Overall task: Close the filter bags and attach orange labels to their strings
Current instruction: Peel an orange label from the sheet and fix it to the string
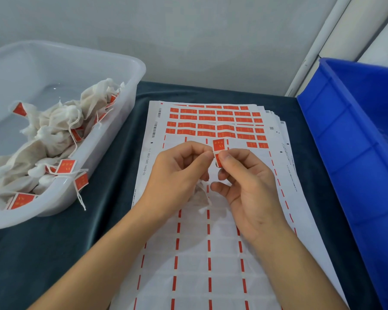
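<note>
Orange label (219, 151) is pinched between both hands above the label sheets (211, 242), near the middle of the bench (112, 139). Left hand (177, 173) is curled, thumb and forefinger gripping the label's left edge. Right hand (244, 182) is curled too, thumb and forefinger gripping the label's lower right part; the label is seen folded, upper half upright, lower half tucked under the right thumb. A white filter bag (198, 195) is seen below and between the hands, partly hidden by them, lying on or just over the sheets; which hand holds it cannot be told. Its string is not made out clearly.

Label sheets are stacked and fanned slightly, white backing with red dashed lines where labels are already peeled off. Remaining orange labels (213, 121) are left in rows at the far end of the top sheet, plus two (257, 144) on a row just beyond the right hand.

Clear plastic tub (130, 70) is set on the bench at left, well apart from the hands. Finished bags (54, 135) with orange tags are piled in it, some strings and tags hung over the near rim. Blue crate (356, 135) is placed at right, just beside the sheets. Bench is covered with dark teal cloth
</note>
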### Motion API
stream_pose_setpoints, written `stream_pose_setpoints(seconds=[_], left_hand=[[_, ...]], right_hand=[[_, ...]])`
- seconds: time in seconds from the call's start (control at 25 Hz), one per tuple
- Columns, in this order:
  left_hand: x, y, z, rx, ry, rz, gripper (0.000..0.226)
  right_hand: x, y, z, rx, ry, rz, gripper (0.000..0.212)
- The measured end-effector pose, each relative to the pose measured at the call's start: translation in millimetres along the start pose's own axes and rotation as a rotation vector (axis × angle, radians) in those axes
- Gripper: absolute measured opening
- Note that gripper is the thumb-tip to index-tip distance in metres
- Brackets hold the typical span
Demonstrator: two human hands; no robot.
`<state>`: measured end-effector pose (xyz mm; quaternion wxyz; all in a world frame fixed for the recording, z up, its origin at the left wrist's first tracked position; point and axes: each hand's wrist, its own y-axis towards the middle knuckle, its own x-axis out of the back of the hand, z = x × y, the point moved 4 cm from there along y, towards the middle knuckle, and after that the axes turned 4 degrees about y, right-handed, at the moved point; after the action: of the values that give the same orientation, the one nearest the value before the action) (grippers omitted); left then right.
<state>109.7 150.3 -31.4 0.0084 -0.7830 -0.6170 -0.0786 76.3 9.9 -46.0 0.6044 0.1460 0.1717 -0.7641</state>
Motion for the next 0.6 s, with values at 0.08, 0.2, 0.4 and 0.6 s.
stream_pose_setpoints(seconds=[0.08, 0.2, 0.4, 0.6], left_hand=[[-0.3, -0.6, -0.2, 0.002, -0.007, 0.005, 0.016], [-0.2, -1.3, -0.5, 0.001, -0.014, 0.011, 0.017], [0.9, -1.5, -1.7, -0.034, -0.016, -0.019, 0.014], [3.0, 0.5, 0.2, -0.025, -0.025, -0.088, 0.018]], right_hand=[[0.5, 0.5, -1.0, 0.004, -0.005, -0.010, 0.011], [2.1, 1.0, -2.1, 0.015, -0.016, -0.030, 0.003], [3.3, 0.0, -0.7, 0.089, -0.136, -0.060, 0.004], [2.5, -3.0, 5.3, 0.211, -0.331, -0.046, 0.012]])
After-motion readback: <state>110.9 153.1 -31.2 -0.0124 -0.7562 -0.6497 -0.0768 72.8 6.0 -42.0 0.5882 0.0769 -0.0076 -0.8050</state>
